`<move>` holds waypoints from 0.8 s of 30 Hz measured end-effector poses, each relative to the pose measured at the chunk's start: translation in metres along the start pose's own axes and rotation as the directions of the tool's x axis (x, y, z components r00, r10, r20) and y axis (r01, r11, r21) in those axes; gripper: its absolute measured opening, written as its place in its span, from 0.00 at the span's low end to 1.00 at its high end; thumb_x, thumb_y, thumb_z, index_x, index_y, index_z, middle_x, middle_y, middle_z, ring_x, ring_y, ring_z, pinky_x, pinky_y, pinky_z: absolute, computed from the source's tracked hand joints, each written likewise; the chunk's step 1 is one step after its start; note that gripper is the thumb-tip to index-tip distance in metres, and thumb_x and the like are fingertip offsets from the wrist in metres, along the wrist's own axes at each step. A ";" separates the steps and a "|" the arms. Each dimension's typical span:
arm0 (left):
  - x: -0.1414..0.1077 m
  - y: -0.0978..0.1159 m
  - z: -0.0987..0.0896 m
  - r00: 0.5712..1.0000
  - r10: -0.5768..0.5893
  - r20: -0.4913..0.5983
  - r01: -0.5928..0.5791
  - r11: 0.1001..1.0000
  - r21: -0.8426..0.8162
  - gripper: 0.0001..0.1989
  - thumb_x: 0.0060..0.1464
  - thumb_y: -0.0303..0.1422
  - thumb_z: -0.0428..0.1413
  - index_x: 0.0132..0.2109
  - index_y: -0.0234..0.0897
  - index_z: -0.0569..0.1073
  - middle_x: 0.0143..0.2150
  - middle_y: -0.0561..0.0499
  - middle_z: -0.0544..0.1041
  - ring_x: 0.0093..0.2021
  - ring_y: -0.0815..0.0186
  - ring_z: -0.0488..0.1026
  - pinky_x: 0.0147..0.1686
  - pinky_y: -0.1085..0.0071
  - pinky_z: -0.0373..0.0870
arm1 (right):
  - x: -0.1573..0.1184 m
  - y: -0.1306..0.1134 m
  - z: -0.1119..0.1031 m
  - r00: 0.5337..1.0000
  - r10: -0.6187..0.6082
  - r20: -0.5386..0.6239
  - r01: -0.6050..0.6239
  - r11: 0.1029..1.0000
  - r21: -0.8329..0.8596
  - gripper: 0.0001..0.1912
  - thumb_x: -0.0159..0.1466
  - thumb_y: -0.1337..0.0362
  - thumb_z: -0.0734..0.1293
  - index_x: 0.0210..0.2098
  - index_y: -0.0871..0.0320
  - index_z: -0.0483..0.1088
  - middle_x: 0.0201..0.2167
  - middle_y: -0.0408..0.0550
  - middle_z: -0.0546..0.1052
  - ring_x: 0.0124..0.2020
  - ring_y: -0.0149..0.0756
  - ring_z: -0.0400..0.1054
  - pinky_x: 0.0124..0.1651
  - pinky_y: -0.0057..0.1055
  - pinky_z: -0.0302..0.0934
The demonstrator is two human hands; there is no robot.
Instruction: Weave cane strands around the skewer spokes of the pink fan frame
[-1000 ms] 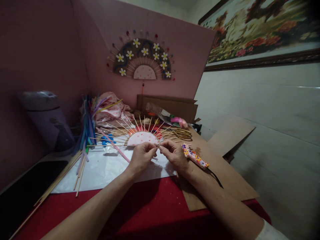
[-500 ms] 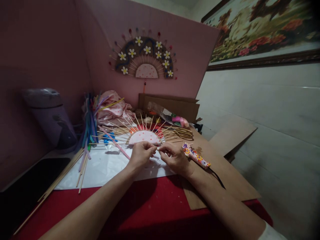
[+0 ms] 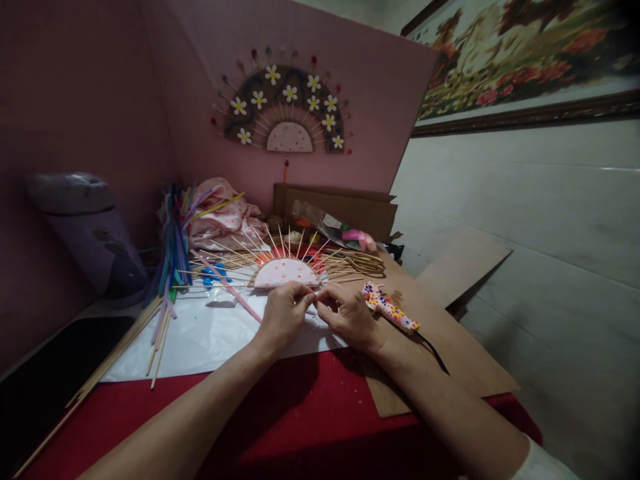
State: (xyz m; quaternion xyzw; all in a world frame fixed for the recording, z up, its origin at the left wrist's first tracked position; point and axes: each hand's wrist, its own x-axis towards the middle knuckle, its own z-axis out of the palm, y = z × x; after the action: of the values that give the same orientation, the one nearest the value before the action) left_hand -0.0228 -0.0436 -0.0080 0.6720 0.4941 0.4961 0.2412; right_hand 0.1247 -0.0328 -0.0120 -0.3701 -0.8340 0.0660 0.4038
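My left hand and my right hand meet fingertip to fingertip over the white sheet. Both are closed in a pinch; whatever lies between the fingers is too small to make out. Just beyond them lies a half-round piece covered in pink dotted cloth, with thin wooden sticks fanning out from its curved edge. To the right of my right hand rests a glue gun with a flowered pattern, its black cord trailing toward me.
A finished-looking fan with white flowers hangs on the pink board. Coloured pipe cleaners, crumpled pink cloth and a plastic bag lie behind. Bamboo sticks cross the left side; cardboard covers the right. A purple bottle-like container stands left.
My fingertips have drawn slightly closer together, still pinching. The whole view has shifted a little; the fan piece and the glue gun stay in place.
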 end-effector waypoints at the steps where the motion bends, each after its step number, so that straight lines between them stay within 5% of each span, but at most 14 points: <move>1: -0.001 0.001 -0.001 1.000 0.031 -0.002 -0.031 0.999 0.033 0.06 0.48 0.29 0.53 0.27 0.34 0.74 0.25 0.50 0.74 0.27 0.68 0.68 0.29 0.72 0.64 | 0.000 0.000 0.000 1.000 0.023 -0.003 -0.022 0.999 0.034 0.05 0.57 0.68 0.62 0.25 0.60 0.67 0.20 0.41 0.68 0.23 0.28 0.60 0.28 0.26 0.52; 7: 0.000 0.000 -0.002 0.999 0.039 0.030 -0.040 0.999 0.030 0.05 0.47 0.30 0.54 0.28 0.34 0.72 0.27 0.49 0.73 0.28 0.67 0.69 0.28 0.71 0.65 | 0.000 0.002 0.002 0.995 0.103 0.003 -0.102 0.984 0.146 0.06 0.56 0.67 0.63 0.24 0.59 0.68 0.19 0.41 0.68 0.22 0.27 0.58 0.26 0.25 0.52; 15: 0.003 0.006 -0.001 0.976 -0.194 0.095 0.213 0.932 -0.293 0.05 0.45 0.32 0.54 0.26 0.34 0.68 0.21 0.54 0.69 0.22 0.69 0.68 0.20 0.74 0.66 | 0.002 0.004 0.004 0.973 0.229 0.029 -0.222 0.891 0.396 0.06 0.57 0.64 0.63 0.25 0.59 0.67 0.21 0.41 0.67 0.22 0.27 0.59 0.25 0.24 0.54; 24: 0.001 -0.001 0.002 0.984 -0.171 0.047 0.176 0.972 -0.159 0.06 0.44 0.33 0.54 0.25 0.34 0.71 0.20 0.54 0.70 0.20 0.70 0.66 0.19 0.75 0.63 | 0.002 0.003 0.002 0.998 0.059 -0.005 -0.058 0.993 0.099 0.04 0.54 0.69 0.63 0.22 0.59 0.65 0.19 0.40 0.66 0.22 0.27 0.57 0.26 0.25 0.50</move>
State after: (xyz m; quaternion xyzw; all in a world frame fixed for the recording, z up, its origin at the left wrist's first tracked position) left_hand -0.0211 -0.0417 -0.0089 0.6125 0.5049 0.5005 0.3455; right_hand 0.1244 -0.0288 -0.0139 -0.3743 -0.8170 0.1176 0.4226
